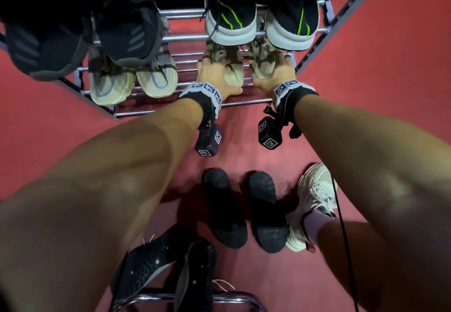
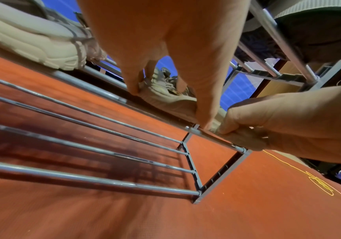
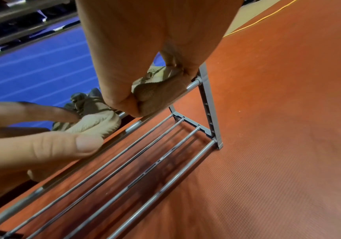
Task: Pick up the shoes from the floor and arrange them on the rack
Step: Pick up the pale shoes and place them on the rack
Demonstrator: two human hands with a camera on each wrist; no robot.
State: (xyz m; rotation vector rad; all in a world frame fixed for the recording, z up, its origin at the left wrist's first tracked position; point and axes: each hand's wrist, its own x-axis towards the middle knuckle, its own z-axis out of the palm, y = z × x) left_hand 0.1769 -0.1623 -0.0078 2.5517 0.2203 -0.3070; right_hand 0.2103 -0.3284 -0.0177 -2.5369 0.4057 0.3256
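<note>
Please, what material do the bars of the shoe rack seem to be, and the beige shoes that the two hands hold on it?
The silver round bars of the shoe rack look like metal tube with a glossy plated finish: bright highlights run along them. The beige lace-up shoes look like soft knit or mesh fabric over a ribbed, matte sole, probably rubber or foam. The left hand and right hand each grip one shoe.
</note>
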